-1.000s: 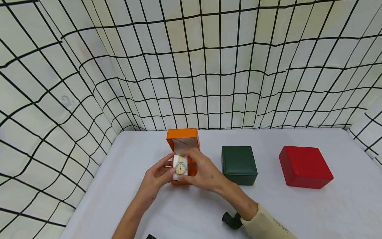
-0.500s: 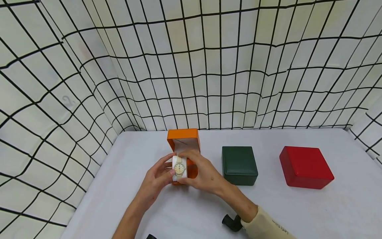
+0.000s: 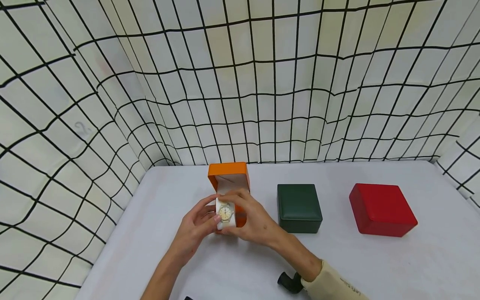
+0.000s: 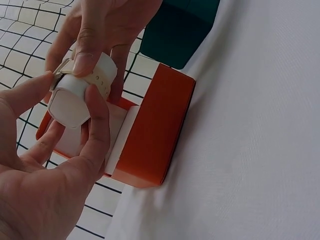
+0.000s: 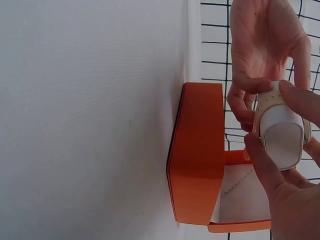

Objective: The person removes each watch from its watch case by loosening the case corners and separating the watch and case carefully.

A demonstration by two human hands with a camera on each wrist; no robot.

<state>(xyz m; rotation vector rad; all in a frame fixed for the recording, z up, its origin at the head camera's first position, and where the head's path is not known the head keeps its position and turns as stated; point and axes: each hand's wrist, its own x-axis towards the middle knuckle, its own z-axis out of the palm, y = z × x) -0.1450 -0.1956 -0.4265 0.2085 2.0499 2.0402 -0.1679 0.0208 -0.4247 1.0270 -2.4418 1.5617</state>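
Observation:
A wristwatch [image 3: 225,213] with a round pale dial and cream strap is wrapped around a white watch cushion [image 4: 70,107]. My left hand [image 3: 193,231] holds the cushion from the left, its thumb beside the dial. From the right, my right hand [image 3: 255,218] pinches the watch and cushion between fingers above and thumb below. In the left wrist view the strap [image 4: 97,80] shows its holes, with a thumb pressing on it. Both hands are over the open orange watch box [image 3: 228,168], whose lid stands up behind them. Its white lining [image 5: 245,192] shows in the right wrist view.
A closed green box [image 3: 300,207] stands to the right of the orange one, and a closed red box [image 3: 384,208] farther right. A black object [image 3: 290,282] lies by the right sleeve. Black netting [image 3: 273,83] over white walls borders the white table [image 3: 150,200].
The watch and cushion have tilted slightly in my hands. My right fingers have shifted a little lower, over the upper strap. The boxes stay in place.

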